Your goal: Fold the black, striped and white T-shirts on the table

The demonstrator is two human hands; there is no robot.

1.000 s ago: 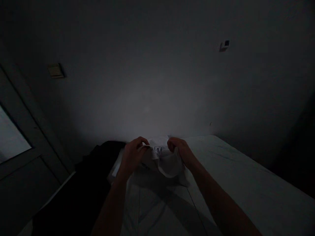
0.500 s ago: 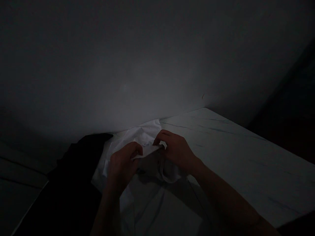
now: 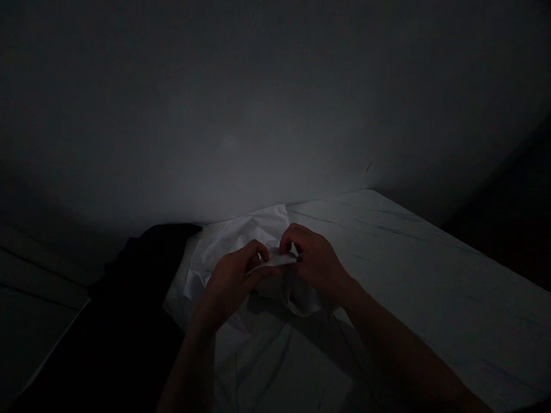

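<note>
A crumpled white cloth (image 3: 241,232) lies near the wall, part of it raised between my hands. My left hand (image 3: 236,275) pinches a folded edge of it between thumb and fingers. Close beside, my right hand (image 3: 312,255) grips the same edge, its thumb underneath and fingers curled on top. A loop of the cloth hangs below my right hand. The light is dim, so the fabric's details are hard to make out.
A black cloth (image 3: 142,275) is spread over the left side of the white, dark-veined tabletop (image 3: 413,269). Behind the table rises a grey wall (image 3: 258,126). The table's far right edge runs diagonally toward a dark area.
My left hand has moved right and slightly up, closer to my right hand, and less of the cloth edge shows between them. The view has shifted slightly.
</note>
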